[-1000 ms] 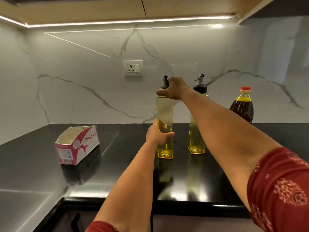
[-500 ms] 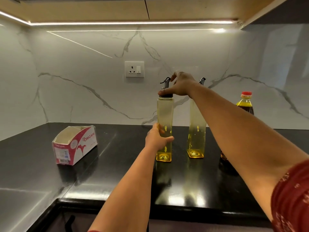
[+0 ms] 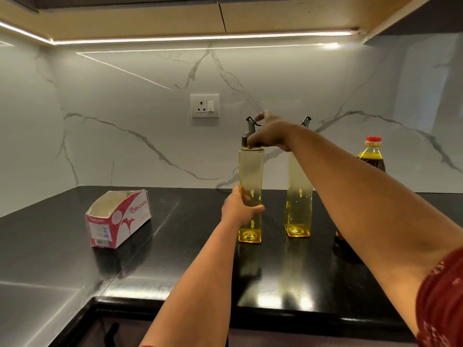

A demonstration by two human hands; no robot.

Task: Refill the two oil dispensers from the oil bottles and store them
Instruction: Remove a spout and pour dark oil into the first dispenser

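White marble with grey veins is covering the wall [image 3: 125,126] behind a glossy black counter [image 3: 190,266], and a strip light is glowing under the wooden cabinets overhead. Two tall, square, clear dispensers are standing upright on the counter, side by side and apart, each holding only a shallow layer of yellow oil at the bottom. The left hand [image 3: 239,209] is wrapping its fingers round the lower body of the near dispenser [image 3: 251,171], steadying it on the counter. The right hand [image 3: 270,132] is reaching over from the right and pinching the dark pour-spout cap [image 3: 246,139] at that dispenser's neck, with thumb and fingers curled round it. The second dispenser [image 3: 298,196] is standing just to the right, its spout tip showing above the right wrist. Further right, an oil bottle [image 3: 372,156] with a red cap and dark contents is standing near the wall, partly hidden behind the right forearm. Well to the left, an open red-and-white cardboard box [image 3: 119,217] marked ORIGAMI is lying on the counter. A white wall socket [image 3: 204,105] is sitting on the marble above.
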